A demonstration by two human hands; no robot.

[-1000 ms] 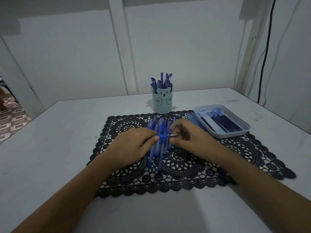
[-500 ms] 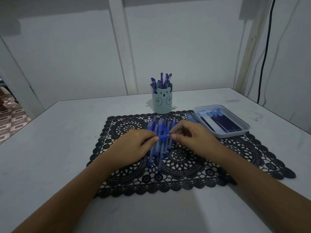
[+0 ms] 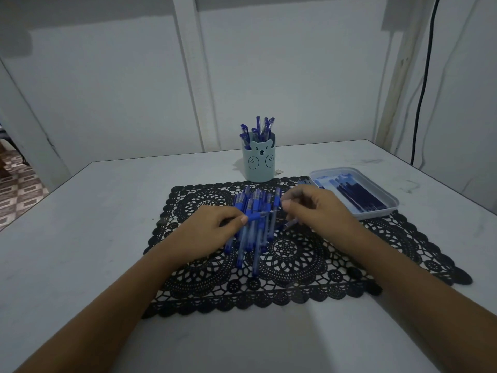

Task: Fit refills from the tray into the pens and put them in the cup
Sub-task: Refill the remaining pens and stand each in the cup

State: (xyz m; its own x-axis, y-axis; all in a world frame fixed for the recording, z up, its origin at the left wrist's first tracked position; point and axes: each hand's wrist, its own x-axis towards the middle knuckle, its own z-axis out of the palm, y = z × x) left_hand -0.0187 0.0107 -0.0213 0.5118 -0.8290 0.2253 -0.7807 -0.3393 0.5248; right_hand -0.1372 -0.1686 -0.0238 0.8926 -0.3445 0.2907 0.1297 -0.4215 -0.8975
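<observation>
Left grip [image 3: 212, 230] and right grip [image 3: 320, 211] are showing bare, the visible thumbnails appearing short and plain. Both forearms are likewise presenting bare along their whole visible length.

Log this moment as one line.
left hand: holds pen | right hand: curled near its tip, hold unclear

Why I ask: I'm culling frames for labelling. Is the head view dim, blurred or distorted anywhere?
Head view: dim, bluish cast, no glare. Head view: the right hand is motion-blurred at its fingers; the left hand, pinching a blue plastic pen, is sharp. Head view: the white wall post leans, a wide-angle effect; dark refills in the pale rectangular plastic tray merge together.
</observation>
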